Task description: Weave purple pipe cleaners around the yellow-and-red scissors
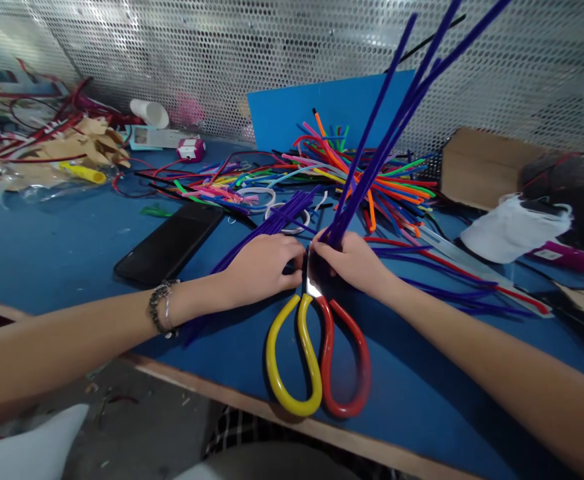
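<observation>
Several purple pipe cleaners (369, 170) rise upright and lean right from my right hand (355, 263), whose fingers close round their lower ends. My left hand (267, 267) lies just to the left, palm down, fingers curled in towards the thumb; what they pinch, if anything, is hidden. Under and beyond it runs a flat bundle of purple pipe cleaners (286, 215). Between my hands lie scissors (313, 288), one handle yellow and one red, pointing away from me with the blades partly hidden. More purple pipe cleaners (432, 283) are beside my right forearm.
A black phone (169, 243) lies left of my left hand. Behind are a multicoloured pipe cleaner heap (372, 180) and a blue board (292, 113) against perforated metal. Cardboard (487, 167) and a white mask-like cloth (515, 230) sit right. The wooden table edge (252, 400) is near me.
</observation>
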Demonstrator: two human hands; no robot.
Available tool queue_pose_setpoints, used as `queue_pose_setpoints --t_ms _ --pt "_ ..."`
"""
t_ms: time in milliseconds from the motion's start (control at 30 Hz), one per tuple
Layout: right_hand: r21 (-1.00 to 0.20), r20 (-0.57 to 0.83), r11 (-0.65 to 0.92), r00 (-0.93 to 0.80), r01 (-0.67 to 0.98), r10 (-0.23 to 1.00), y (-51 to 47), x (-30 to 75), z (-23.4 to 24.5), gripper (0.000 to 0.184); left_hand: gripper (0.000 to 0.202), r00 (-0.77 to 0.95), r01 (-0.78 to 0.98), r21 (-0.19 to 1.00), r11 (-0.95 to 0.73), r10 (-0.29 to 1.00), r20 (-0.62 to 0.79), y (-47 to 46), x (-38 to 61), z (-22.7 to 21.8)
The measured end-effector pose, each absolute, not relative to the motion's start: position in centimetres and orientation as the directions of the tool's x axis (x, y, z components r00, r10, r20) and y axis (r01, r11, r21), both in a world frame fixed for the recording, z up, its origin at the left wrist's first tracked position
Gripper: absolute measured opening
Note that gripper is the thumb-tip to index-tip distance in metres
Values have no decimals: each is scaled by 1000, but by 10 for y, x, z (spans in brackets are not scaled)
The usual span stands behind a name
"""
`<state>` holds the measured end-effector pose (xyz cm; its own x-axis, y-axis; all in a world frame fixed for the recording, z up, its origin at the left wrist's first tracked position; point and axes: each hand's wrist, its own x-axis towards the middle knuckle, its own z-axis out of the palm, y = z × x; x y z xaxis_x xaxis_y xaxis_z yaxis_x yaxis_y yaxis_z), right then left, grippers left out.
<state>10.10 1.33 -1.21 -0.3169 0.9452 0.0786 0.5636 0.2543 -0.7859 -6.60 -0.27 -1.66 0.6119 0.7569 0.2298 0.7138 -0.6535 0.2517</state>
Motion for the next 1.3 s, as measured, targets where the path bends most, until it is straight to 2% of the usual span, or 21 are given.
queue_pose_setpoints --t_ms 133,300,533,933,1067,1200,1300 --pt "-816 63 216 -290 536 955 15 101 -14 14 6 614 675 311 -669 743 267 1 -67 -18" --pt "-833 70 217 -292 509 954 14 101 -15 12 5 646 646 304 -701 713 272 4 -67 -16" --pt "-843 77 224 -303 489 950 14 102 -14 11 8 612 675 314 -668 744 268 2 -65 -19" --pt "-840 62 209 -294 501 954 13 101 -12 13 7 623 712 206 -671 740 255 3 -64 -20" --pt "-797 89 260 -320 545 943 13 102 -14 12 5 658 688 176 -704 708 257 3 -65 -21" --pt "-727 135 345 -369 594 920 14 104 -15 7 3 664 675 199 -711 702 256 4 -66 -21" --pt "-723 147 367 -389 585 909 14 104 -15 8 3 668 669 204 -715 698 258 4 -67 -21"
